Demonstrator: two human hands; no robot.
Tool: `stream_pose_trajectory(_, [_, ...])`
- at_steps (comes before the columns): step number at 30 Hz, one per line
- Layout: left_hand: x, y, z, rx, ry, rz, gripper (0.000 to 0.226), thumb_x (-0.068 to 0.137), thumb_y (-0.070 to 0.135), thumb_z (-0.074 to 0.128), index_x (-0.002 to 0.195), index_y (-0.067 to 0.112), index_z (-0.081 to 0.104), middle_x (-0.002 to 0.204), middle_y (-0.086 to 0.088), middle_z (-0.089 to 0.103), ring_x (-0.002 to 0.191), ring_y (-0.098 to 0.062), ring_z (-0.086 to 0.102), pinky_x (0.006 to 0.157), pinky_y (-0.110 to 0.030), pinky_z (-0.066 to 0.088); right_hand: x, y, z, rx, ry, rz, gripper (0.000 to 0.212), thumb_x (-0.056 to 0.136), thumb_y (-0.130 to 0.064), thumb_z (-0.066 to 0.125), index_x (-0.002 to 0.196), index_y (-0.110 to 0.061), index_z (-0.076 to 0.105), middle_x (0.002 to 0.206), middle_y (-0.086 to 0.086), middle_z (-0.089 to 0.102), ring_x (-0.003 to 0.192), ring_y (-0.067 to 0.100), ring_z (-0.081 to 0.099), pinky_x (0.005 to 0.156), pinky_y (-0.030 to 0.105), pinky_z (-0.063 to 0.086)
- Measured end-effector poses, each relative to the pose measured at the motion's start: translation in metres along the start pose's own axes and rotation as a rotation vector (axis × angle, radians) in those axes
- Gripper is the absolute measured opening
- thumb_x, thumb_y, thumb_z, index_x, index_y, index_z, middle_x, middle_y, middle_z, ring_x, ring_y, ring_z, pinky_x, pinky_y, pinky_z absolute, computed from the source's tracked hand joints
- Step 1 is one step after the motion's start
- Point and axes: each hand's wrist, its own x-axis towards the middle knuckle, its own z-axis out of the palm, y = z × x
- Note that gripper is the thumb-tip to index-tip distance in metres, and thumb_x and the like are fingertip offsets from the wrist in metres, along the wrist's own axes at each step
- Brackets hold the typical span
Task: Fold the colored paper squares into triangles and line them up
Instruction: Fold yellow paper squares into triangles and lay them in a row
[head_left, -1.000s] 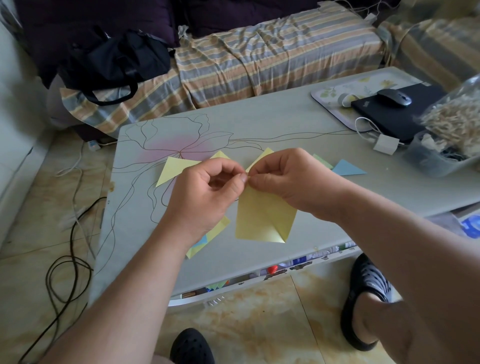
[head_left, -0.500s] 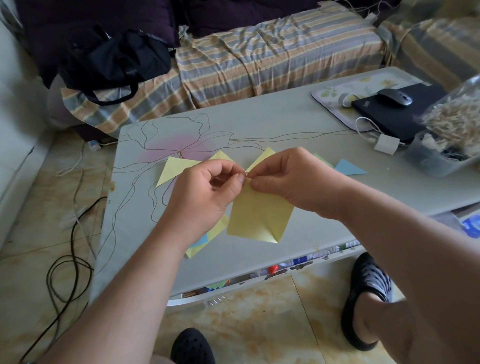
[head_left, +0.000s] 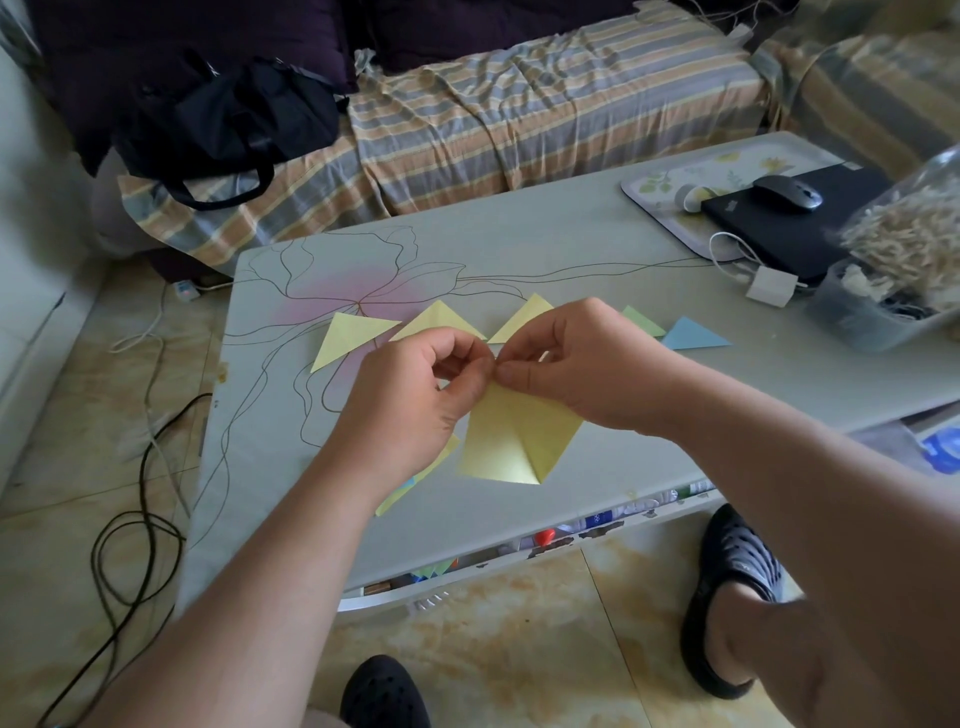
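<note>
Paper (head_left: 511, 441) looks light and floppy, pinched at its top corners by both hands (head_left: 410, 395) (head_left: 587, 364) just nearer than 5 folded triangles (head_left: 349, 335); crease gently.

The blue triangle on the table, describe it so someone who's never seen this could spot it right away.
Start at the grey table with the flower line drawing. A row of folded paper triangles runs across its middle, behind the hands. The blue triangle lies flat at the right end, beside a green one; it is the only blue one, the others being yellow or green.

Triangles (head_left: 358, 335) on table (head_left: 545, 249), mouse (head_left: 787, 193) right
</note>
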Motion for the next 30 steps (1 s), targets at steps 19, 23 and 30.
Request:
stream_pose_trajectory(19, [-0.002, 0.002, 0.007, -0.018, 0.101, -0.056, 0.002, 0.093, 0.029, 0.076, 0.091, 0.030, 0.075, 0.082, 0.019, 0.074, 0.074, -0.003, 0.066, 0.068, -0.015, 0.050, 0.007, 0.008, 0.010, 0.035, 0.175, 0.024, 0.012, 0.087, -0.039, 0.081, 0.078, -0.033, 0.080, 0.070, -0.020, 0.071, 0.057, -0.003, 0.056, 0.054, 0.015, 0.043])
stream_pose_trajectory(23, [-0.002, 0.001, 0.006, -0.034, 0.100, -0.058, 0.004, 0.095, 0.029, 0.075, 0.090, 0.030, 0.075, 0.081, 0.018, 0.073, 0.072, -0.003, 0.064, 0.068, -0.019, 0.049, 0.004, 0.002, 0.013, 0.120, 0.159, 0.019, 0.017, 0.090, -0.039, 0.079, 0.080, -0.025, 0.080, 0.063, -0.010, 0.065, 0.056, 0.009, 0.049, 0.055, 0.028, 0.043])
stream_pose_trajectory(30, [0.003, 0.003, -0.002, -0.493, -0.037, -0.154, 0.015, 0.098, 0.009, 0.068, 0.092, 0.022, 0.072, 0.084, 0.004, 0.071, 0.083, -0.015, 0.065, 0.085, -0.038, 0.056, 0.004, 0.004, -0.018, 0.447, -0.249, 0.155, 0.051, 0.085, -0.062, 0.056, 0.098, -0.019, 0.079, 0.104, 0.000, 0.075, 0.084, 0.021, 0.062, 0.079, 0.038, 0.054])
